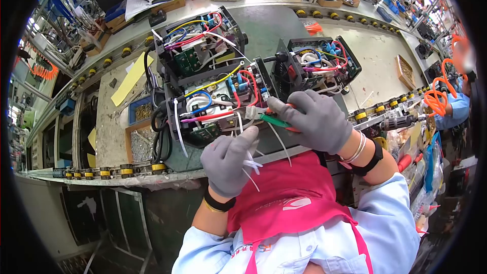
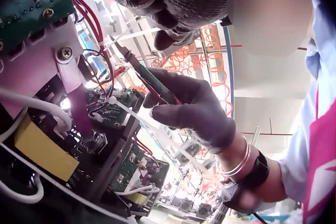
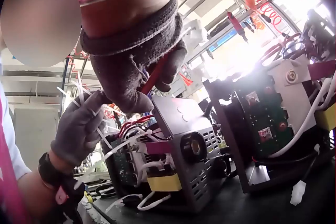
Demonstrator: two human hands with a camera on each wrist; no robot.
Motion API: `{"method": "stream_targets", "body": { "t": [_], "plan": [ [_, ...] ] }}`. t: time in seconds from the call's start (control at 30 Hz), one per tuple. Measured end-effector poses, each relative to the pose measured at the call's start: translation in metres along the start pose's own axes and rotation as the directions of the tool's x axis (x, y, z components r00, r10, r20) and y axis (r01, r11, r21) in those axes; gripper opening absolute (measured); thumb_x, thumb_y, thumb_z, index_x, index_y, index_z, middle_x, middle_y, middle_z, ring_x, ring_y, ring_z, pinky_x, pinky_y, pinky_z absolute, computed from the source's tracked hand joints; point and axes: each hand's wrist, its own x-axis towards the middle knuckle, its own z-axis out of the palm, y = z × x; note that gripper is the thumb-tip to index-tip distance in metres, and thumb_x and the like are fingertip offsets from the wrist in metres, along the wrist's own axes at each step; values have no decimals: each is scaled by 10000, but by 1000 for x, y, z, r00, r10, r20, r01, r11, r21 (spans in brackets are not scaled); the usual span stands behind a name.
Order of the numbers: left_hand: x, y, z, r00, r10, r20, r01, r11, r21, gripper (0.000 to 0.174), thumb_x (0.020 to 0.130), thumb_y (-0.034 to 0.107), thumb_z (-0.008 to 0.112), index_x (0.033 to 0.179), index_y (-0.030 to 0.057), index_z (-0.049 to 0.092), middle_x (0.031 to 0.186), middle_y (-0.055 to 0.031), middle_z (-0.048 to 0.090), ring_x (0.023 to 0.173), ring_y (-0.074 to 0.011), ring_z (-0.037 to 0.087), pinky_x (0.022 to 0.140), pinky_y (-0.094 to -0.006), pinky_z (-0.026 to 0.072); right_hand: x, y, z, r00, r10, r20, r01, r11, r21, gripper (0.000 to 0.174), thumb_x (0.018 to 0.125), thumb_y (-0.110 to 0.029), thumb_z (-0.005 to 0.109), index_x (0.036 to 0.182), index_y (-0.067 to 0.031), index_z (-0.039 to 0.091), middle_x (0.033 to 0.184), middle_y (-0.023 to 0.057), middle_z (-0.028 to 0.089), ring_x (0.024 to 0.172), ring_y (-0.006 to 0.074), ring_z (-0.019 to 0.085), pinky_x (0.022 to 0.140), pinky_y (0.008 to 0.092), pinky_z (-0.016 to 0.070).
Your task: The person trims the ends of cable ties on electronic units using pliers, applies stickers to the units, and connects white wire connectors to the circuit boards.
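- Head view: the right hand [image 1: 318, 122] grasps cutters [image 1: 276, 121] with green and red handles, their jaws beside the wires of the nearest open unit [image 1: 215, 102], which sits on the dark surface [image 1: 264, 25]. The tool is probably rigid and light; its handles are the natural hold.
- Same view: the left hand [image 1: 228, 162], thumb against curled fingers, pinches white cable ties [image 1: 252, 164] just in front of that unit. These strips look feather-light, springy and rather slippery under gloves; a pinch close to the work should steady them best.
- Left wrist view: the cutters point toward red wires [image 2: 90, 16] near a green circuit board [image 2: 37, 8]. The wire insulation seems soft and easily nicked, the board fragile; neither makes a good handhold.
- Right wrist view: the ties fan out around the left hand, well clear of a slotted black panel [image 3: 201, 179]. The units, seemingly stiff and fairly heavy, are better lifted by such outer panels than by the wiring.
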Motion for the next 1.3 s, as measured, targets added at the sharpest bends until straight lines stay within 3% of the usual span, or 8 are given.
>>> {"method": "stream_targets", "body": {
  "t": [0.1,0.2,0.23,0.37,0.47,0.73,1.07,1.3],
  "plan": [
    [-10,-8,0,985,-17,-174,4,997,-75,177,892,183,622,934,20,679,607,-32,461,484,-130,448,453,-261,338,1,2,-10,999,40,19,-42,996,83,498,761,-181,703,1253,-167,623,784,30,516,664,190,568,532,312,485],
    [-44,-7,-11,874,-465,-140,347,799,-490,327,976,301,524,851,13,617,698,-25,512,490,-61,417,439,-208,307,15,4,-27,997,67,-25,-65,995,78,552,686,-144,735,1230,-151,641,810,40,524,707,205,580,574,323,490],
    [-55,-15,-14,866,-460,-196,372,855,-361,363,1006,329,459,827,27,551,788,-35,544,502,-18,393,425,-169,283,24,3,-29,997,54,-49,-52,998,47,594,643,-116,743,1228,-146,645,843,48,541,732,216,593,601,332,500],
    [-65,-16,-33,711,-645,-278,509,746,-429,390,980,367,519,900,-10,577,814,-73,586,660,-117,537,574,-236,412,60,-11,-12,992,-72,-107,64,995,-73,427,727,-181,685,1153,-176,663,868,23,550,782,208,584,654,348,478],
    [-51,-29,-37,833,-355,-423,352,932,-90,172,954,169,563,1004,5,570,813,-39,557,541,-52,385,489,-188,319,84,-16,14,977,-146,-155,128,984,-123,275,820,-217,603,1086,-198,670,869,5,558,853,201,574,746,366,456],
    [-8,-31,-58,977,-172,-128,201,944,262,261,846,18,686,1105,-3,665,752,-65,611,591,-160,481,556,-287,401,109,-23,29,967,-213,-139,192,970,-148,213,845,-232,582,1032,-183,673,872,-1,564,918,199,575,849,367,443],
    [-5,-36,-54,945,-210,-250,248,960,131,288,956,264,585,1002,-4,682,708,-38,583,604,-124,498,553,-263,392,109,-28,26,977,-108,184,104,994,32,416,765,-287,729,1122,-96,634,842,77,600,752,265,643,639,372,531],
    [-33,-13,-63,884,-448,-135,392,867,-306,419,964,379,540,712,48,591,993,-122,554,538,-87,479,499,-227,369,55,7,-18,988,93,-119,-57,959,279,616,641,-113,766,1239,-134,623,835,96,584,709,280,617,611,369,511]
  ]
}}
